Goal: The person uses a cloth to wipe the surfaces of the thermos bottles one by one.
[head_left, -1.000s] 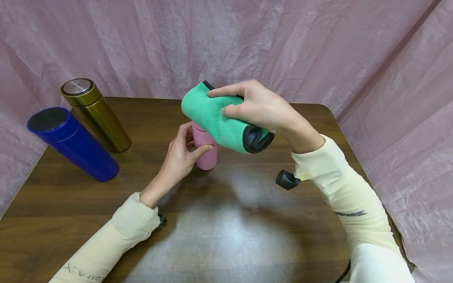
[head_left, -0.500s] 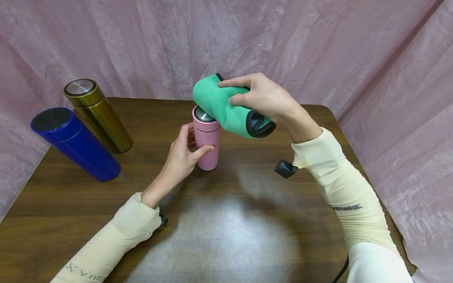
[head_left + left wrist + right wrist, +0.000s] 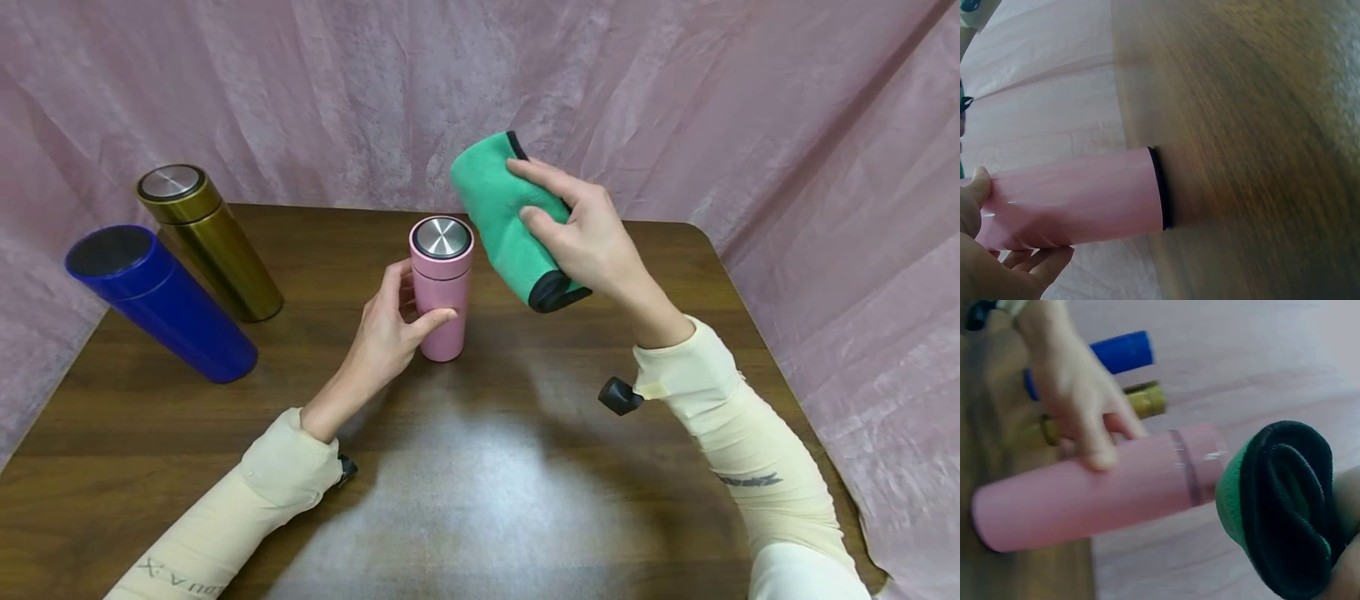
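A pink thermos bottle (image 3: pixel 441 287) with a shiny steel disc on its lid stands upright on the table. Around its side curl the thumb and fingers of my left hand (image 3: pixel 382 329); the left wrist view shows the bottle's base (image 3: pixel 1159 187) at the tabletop. Up and to the right of the lid, my right hand (image 3: pixel 581 225) grips a folded green cloth (image 3: pixel 498 204) with black edging. In the head view the cloth is apart from the bottle. Its folded end (image 3: pixel 1288 509) fills the right side of the right wrist view.
Two more thermos bottles, a blue one (image 3: pixel 161 300) and a gold one (image 3: pixel 213 250), stand upright on the left of the wooden table (image 3: pixel 480 500). Pink curtains (image 3: pixel 337 108) hang behind the table and along its sides.
The green cloth in my right hand has moved off the pink bottle, up and to the right, uncovering its lid. My left hand keeps its hold on the bottle.
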A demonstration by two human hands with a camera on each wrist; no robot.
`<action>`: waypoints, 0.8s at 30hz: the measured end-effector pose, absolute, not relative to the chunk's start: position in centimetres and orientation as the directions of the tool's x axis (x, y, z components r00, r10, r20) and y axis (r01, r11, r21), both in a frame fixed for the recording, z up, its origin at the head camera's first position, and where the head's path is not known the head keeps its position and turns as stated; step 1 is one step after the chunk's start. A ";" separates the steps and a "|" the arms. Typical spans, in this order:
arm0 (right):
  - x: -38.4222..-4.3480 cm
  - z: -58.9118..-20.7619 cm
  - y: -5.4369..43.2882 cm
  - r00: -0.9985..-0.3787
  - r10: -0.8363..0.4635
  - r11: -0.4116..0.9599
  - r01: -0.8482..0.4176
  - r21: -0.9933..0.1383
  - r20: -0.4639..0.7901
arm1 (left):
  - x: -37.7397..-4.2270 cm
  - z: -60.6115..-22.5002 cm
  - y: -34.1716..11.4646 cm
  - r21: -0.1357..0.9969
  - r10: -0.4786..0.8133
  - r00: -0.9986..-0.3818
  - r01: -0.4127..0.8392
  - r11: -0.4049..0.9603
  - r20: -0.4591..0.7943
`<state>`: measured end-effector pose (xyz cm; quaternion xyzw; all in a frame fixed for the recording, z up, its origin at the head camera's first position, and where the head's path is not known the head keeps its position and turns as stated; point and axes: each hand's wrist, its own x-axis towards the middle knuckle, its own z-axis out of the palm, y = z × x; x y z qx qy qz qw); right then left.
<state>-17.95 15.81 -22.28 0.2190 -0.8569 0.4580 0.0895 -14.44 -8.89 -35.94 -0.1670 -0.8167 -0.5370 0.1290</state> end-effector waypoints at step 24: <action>-16.5 -29.2 14.2 -0.845 -0.262 0.470 -0.533 -0.703 0.466 | -14.4 -36.0 -9.0 0.856 0.140 -0.921 0.390 0.341 0.364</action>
